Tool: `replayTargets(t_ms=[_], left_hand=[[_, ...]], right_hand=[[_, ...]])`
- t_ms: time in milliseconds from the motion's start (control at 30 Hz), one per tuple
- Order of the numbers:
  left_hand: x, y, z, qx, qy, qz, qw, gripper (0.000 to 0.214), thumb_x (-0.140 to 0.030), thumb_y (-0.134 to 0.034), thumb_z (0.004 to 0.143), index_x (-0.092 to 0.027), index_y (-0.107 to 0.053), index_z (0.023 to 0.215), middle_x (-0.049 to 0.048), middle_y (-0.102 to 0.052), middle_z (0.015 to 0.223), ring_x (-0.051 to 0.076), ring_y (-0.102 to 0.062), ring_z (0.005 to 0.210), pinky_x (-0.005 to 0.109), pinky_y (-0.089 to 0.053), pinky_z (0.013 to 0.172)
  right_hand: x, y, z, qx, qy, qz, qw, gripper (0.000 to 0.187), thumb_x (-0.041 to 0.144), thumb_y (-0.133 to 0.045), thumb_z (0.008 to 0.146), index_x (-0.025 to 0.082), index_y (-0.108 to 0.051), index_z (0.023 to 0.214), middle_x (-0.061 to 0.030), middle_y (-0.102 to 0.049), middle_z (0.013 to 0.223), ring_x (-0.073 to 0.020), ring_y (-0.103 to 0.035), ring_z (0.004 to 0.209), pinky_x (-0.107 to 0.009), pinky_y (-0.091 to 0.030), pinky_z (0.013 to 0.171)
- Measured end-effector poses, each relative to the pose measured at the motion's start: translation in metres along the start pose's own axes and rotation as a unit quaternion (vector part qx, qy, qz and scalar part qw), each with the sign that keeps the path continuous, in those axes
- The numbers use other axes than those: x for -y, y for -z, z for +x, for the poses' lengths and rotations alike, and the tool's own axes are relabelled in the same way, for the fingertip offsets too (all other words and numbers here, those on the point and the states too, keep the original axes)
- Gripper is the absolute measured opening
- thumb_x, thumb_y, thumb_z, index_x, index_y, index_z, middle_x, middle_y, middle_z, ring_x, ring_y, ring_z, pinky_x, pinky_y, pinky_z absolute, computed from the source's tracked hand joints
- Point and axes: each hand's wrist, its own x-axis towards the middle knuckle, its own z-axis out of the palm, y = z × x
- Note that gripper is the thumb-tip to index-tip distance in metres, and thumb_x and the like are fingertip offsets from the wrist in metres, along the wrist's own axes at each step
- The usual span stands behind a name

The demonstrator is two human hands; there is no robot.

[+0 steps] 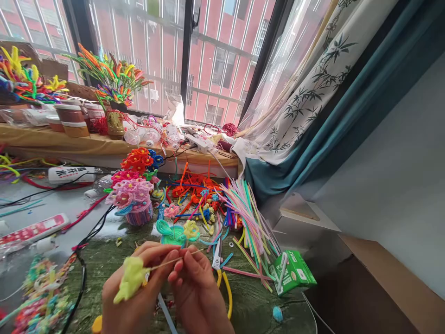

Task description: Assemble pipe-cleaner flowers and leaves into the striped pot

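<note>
- Head view, left to right: a red-and-white flat package (33, 229) lies on the grey work surface, with a heap of multicoloured pipe-cleaner flowers (43, 297) at the lower left and a black cable (81, 287) running beside that heap.
- Your left hand (135, 292) is curled, its fingers pressed together on a yellow-green fuzzy pipe-cleaner piece (131, 279). That piece sits just outside your fingers, toward the left, and a thin pale stem (170, 262) runs from it to the right.
- Your right hand (198, 292) is just beside the left, with thumb and forefinger pinching the far end of the thin pale stem.
- Beyond your hands stands a pink pipe-cleaner bouquet (130, 192) in a striped pot (139, 214), with teal pipe-cleaner loops (170, 233) and a yellow pipe-cleaner flower (191, 230) nearer you.
- Right of your hands lie scissors with yellow handles (222, 283), partly under a loose bundle of pastel pipe cleaners (250, 222).
- Farther right, a green drink carton (294, 272) lies at the bundle's end, with a blue fuzzy ball (277, 314) below it.
- Teal curtains (274, 178) hang at the far right of the window.
</note>
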Motion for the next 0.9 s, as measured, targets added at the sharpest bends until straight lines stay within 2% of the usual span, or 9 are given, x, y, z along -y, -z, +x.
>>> replayTargets(t_ms=[233, 367, 467, 533, 633, 733, 767, 833, 900], left_hand=[[0.004, 0.006, -0.008, -0.02, -0.004, -0.002, 1.0, 0.032, -0.058, -0.071, 0.081, -0.026, -0.077, 0.08, 0.0036, -0.076, 0.09, 0.019, -0.073, 0.075, 0.024, -0.061, 0.061], [0.012, 0.008, -0.011, 0.005, -0.039, 0.031, 0.999, 0.022, -0.05, -0.075, 0.08, -0.029, -0.078, 0.081, 0.0006, -0.077, 0.088, 0.018, -0.073, 0.073, 0.023, -0.061, 0.06], [0.012, 0.007, -0.007, -0.016, -0.034, 0.03, 0.999, 0.022, -0.047, -0.073, 0.082, -0.026, -0.074, 0.078, -0.0006, -0.075, 0.081, 0.016, -0.071, 0.069, 0.022, -0.058, 0.058], [0.01, 0.007, 0.0, -0.057, -0.017, 0.043, 0.997, 0.023, -0.048, -0.072, 0.082, -0.026, -0.072, 0.079, -0.0019, -0.074, 0.079, 0.015, -0.069, 0.068, 0.022, -0.058, 0.061], [0.015, 0.011, 0.022, -0.147, -0.004, 0.112, 0.983, 0.027, -0.053, -0.07, 0.081, -0.026, -0.071, 0.083, -0.003, -0.072, 0.077, 0.014, -0.065, 0.065, 0.025, -0.055, 0.063], [0.03, 0.014, 0.046, -0.148, 0.001, 0.189, 0.971, 0.03, -0.054, -0.066, 0.083, -0.025, -0.073, 0.085, -0.0017, -0.072, 0.073, 0.014, -0.061, 0.06, 0.027, -0.05, 0.059], [0.036, 0.014, 0.054, -0.147, -0.007, 0.213, 0.966, 0.03, -0.053, -0.064, 0.084, -0.024, -0.073, 0.085, -0.0012, -0.071, 0.071, 0.014, -0.06, 0.059, 0.027, -0.048, 0.059], [0.046, 0.012, 0.065, -0.131, -0.046, 0.238, 0.961, 0.03, -0.05, -0.062, 0.086, -0.022, -0.072, 0.084, -0.0004, -0.071, 0.068, 0.014, -0.061, 0.058, 0.027, -0.047, 0.059], [0.05, 0.008, 0.072, -0.109, -0.075, 0.244, 0.961, 0.029, -0.047, -0.06, 0.087, -0.021, -0.071, 0.082, -0.0011, -0.07, 0.067, 0.014, -0.059, 0.057, 0.027, -0.046, 0.06]], right_hand=[[-0.018, 0.006, -0.003, -0.101, 0.011, 0.029, 0.994, 0.037, 0.042, -0.1, 0.051, 0.022, -0.076, 0.07, 0.0023, -0.074, 0.064, -0.008, -0.069, 0.058, -0.011, -0.055, 0.054], [-0.025, 0.008, -0.002, -0.121, 0.044, 0.004, 0.992, 0.035, 0.044, -0.098, 0.056, 0.024, -0.075, 0.073, 0.0049, -0.068, 0.062, -0.0078, -0.061, 0.053, -0.016, -0.055, 0.055], [-0.019, 0.013, -0.005, -0.1, 0.046, -0.072, 0.991, 0.037, 0.048, -0.095, 0.06, 0.021, -0.072, 0.067, 0.0046, -0.062, 0.053, -0.0073, -0.052, 0.043, -0.019, -0.049, 0.048], [-0.007, 0.02, -0.01, -0.095, 0.023, -0.194, 0.976, 0.044, 0.056, -0.091, 0.061, 0.018, -0.07, 0.064, 0.0033, -0.06, 0.05, -0.0078, -0.05, 0.04, -0.02, -0.045, 0.045], [0.018, 0.04, -0.014, -0.121, -0.056, -0.422, 0.897, 0.045, 0.058, -0.087, 0.063, 0.017, -0.069, 0.064, 0.0, -0.062, 0.051, -0.0125, -0.055, 0.043, -0.023, -0.043, 0.044], [0.038, 0.059, -0.006, -0.153, 0.02, -0.611, 0.777, 0.028, 0.041, -0.085, 0.069, 0.018, -0.076, 0.084, -0.0023, -0.07, 0.067, -0.0182, -0.064, 0.061, -0.028, -0.05, 0.059], [0.041, 0.063, 0.0, -0.152, 0.038, -0.646, 0.747, 0.033, 0.035, -0.086, 0.068, 0.019, -0.076, 0.095, -0.0022, -0.071, 0.071, -0.0202, -0.065, 0.065, -0.03, -0.051, 0.062], [0.044, 0.067, 0.015, -0.157, 0.086, -0.69, 0.702, 0.052, 0.029, -0.09, 0.063, 0.02, -0.073, 0.112, -0.0039, -0.074, 0.084, -0.0244, -0.068, 0.078, -0.035, -0.054, 0.073], [0.043, 0.068, 0.032, -0.107, 0.103, -0.711, 0.687, 0.056, 0.028, -0.091, 0.063, 0.022, -0.071, 0.115, -0.0061, -0.075, 0.102, -0.0279, -0.068, 0.097, -0.039, -0.054, 0.086]])
